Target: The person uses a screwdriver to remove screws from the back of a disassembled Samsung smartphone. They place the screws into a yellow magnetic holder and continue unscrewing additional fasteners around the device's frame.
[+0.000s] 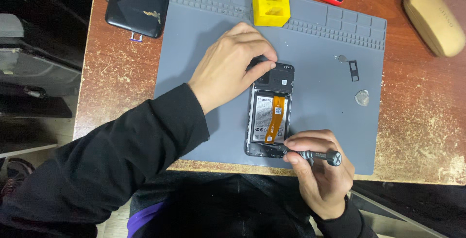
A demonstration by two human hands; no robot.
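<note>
Gripping the opened phone [270,114], left hand [233,63]; right hand [318,170] pinches a screwdriver [315,155].

Setting: small phone repair bench. Evidence: worn brown table [121,73] covered by a grey repair mat [330,92] with moulded parts trays along its far edge; opened phone [270,112], back removed, battery and orange ribbon cable exposed; precision screwdriver [315,156]; yellow plastic holder [271,6]; pick [362,98]; card tray [353,70]; detached black back cover [138,2]
</note>
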